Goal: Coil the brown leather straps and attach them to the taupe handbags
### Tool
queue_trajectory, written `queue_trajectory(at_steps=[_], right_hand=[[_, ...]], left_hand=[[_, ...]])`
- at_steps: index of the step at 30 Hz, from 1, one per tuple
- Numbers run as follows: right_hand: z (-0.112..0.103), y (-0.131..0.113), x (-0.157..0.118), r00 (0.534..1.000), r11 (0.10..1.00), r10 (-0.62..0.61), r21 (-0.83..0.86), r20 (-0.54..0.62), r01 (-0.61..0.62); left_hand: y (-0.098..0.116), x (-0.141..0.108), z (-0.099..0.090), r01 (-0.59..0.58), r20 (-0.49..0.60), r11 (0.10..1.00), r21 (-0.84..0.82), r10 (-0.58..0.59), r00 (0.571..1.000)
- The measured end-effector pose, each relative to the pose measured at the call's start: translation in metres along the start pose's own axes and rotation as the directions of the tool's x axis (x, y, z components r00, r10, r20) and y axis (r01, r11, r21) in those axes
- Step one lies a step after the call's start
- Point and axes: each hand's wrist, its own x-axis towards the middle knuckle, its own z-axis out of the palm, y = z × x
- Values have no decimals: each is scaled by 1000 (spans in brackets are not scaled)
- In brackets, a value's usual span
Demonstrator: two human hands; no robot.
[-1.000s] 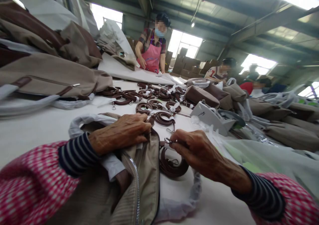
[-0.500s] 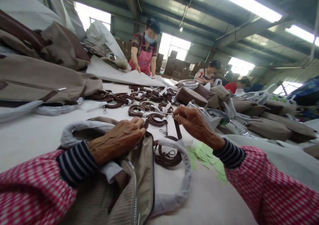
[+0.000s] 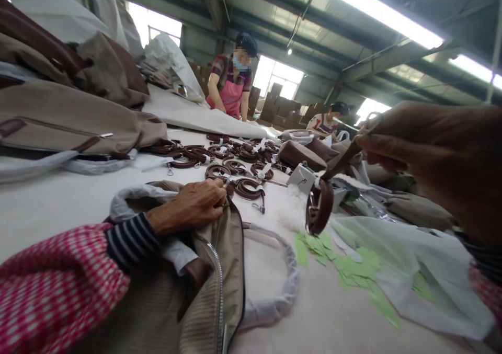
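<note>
My left hand (image 3: 192, 205) is closed on the top edge of an open taupe bag (image 3: 212, 270), whose silver zipper faces me. One bag handle (image 3: 288, 270), wrapped in white, lies on the table to the right. High at the right, my right hand (image 3: 415, 155) pinches the end of a brown strap; the strap's coiled part (image 3: 319, 207) hangs below and to the left, over the table. Beyond the bag lie several coiled brown straps (image 3: 247, 187) with white wrapping and metal clips.
Green paper slips (image 3: 356, 265) and a translucent sheet (image 3: 415, 260) lie at the right. Taupe bags (image 3: 74, 113) are piled at the left, more bags (image 3: 301, 155) at the back right. A person in a pink apron (image 3: 231, 96) stands across the table.
My right hand has moved up and to the right, lifting a coiled brown strap off the table beside the bag handle. My left hand has stayed on the bag's edge.
</note>
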Motion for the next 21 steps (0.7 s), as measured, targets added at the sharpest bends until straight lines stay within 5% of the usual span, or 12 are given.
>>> queue_trajectory(at_steps=[3, 7, 12, 16, 21], right_hand=[[22, 8, -2, 955, 982, 93, 134, 281, -134], [97, 21, -29, 799, 914, 153, 225, 582, -339], [175, 11, -63, 811, 982, 88, 87, 579, -169], [188, 9, -69, 849, 991, 74, 55, 524, -121], [188, 13, -67, 827, 996, 82, -19, 556, -86]], left_hand=[[-8, -2, -9, 51, 28, 989, -136, -47, 998], [-17, -4, -15, 50, 16, 961, -274, -47, 999], [-26, -6, -16, 70, 37, 904, -423, -60, 998], [-22, -5, -21, 89, 56, 902, -423, -72, 996], [-14, -6, -25, 129, 68, 915, -381, -112, 991]])
